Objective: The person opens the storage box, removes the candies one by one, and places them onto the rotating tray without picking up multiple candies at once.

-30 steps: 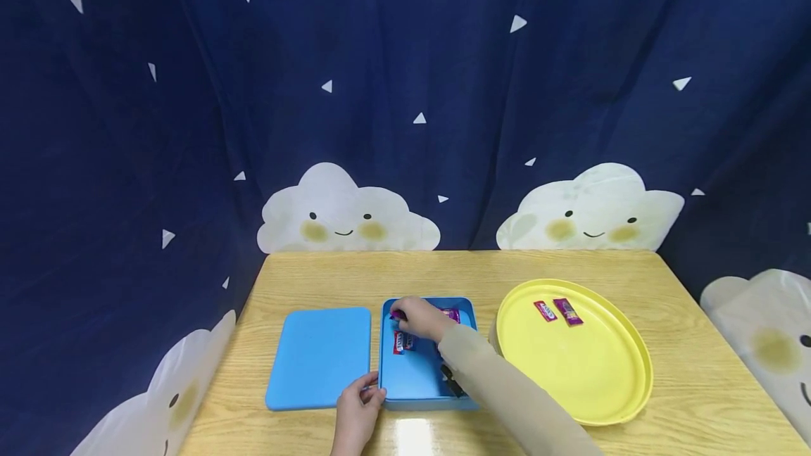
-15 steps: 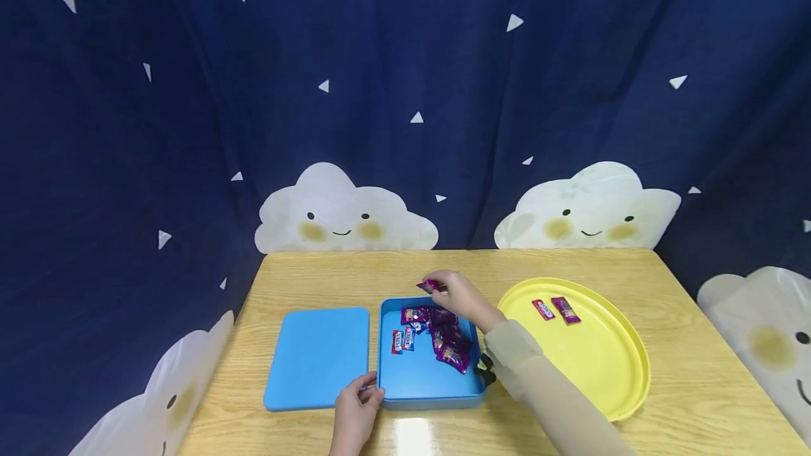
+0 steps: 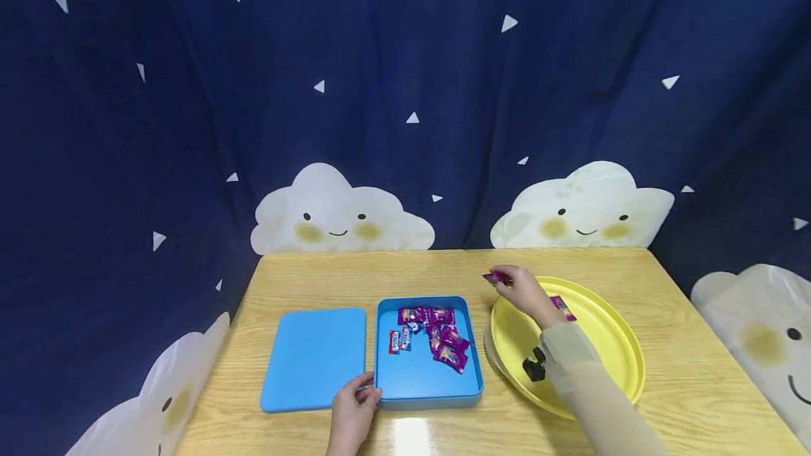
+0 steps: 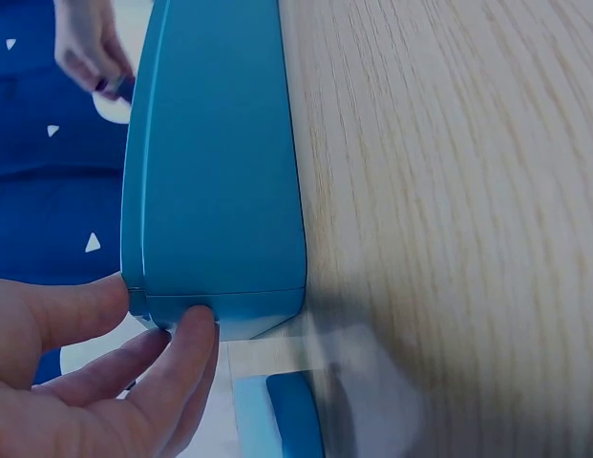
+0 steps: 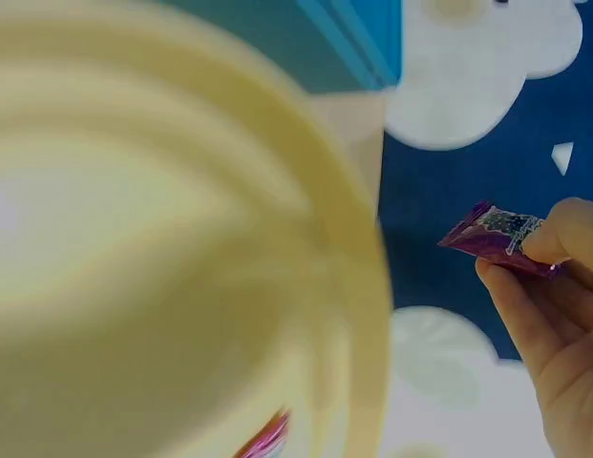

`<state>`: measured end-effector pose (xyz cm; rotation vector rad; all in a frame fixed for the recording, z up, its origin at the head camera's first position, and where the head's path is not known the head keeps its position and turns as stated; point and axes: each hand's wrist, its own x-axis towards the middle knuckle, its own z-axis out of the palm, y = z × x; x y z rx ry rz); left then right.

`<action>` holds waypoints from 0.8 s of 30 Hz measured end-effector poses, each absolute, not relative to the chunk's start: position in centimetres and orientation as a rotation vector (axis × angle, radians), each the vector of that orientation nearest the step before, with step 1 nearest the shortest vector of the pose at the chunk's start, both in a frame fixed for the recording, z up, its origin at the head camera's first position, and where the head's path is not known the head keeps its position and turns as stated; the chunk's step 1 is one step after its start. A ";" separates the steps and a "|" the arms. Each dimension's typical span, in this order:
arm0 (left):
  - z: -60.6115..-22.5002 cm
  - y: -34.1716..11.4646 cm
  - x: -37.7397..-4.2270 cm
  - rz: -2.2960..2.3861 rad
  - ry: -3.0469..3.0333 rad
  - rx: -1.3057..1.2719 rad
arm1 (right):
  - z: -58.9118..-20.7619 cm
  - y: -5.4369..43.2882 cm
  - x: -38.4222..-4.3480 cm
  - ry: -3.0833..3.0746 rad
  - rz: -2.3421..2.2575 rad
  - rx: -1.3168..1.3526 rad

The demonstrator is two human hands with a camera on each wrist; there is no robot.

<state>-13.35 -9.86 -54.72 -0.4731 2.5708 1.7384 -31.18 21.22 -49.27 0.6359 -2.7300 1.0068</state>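
Observation:
My right hand (image 3: 524, 292) pinches a purple-wrapped candy (image 5: 504, 234) between thumb and fingers, above the far left rim of the yellow tray (image 3: 595, 364). With thumb and fingers, my left hand (image 3: 355, 410) holds the near left corner of the blue box (image 4: 224, 143). Inside the box lie several purple candies (image 3: 451, 357) on the right and at the back, and red, white and blue wrapped candies (image 3: 399, 340) on the left. One purple candy (image 3: 562, 308) shows on the tray, partly behind my right wrist.
A flat blue lid (image 3: 313, 361) lies on the wooden table (image 3: 380, 273) to the left of the box. Behind the table hangs a dark blue curtain (image 3: 355, 132) with clouds. A black wrist device (image 3: 535, 366) sits at my right sleeve.
My right hand has come up out of the box with a purple candy and moved right to the tray. My left hand has stayed at the box corner.

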 end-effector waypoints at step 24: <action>-54.6 -9.7 -13.4 1.723 2.556 -0.535 | -53.6 25.8 -29.8 -3.039 0.556 0.678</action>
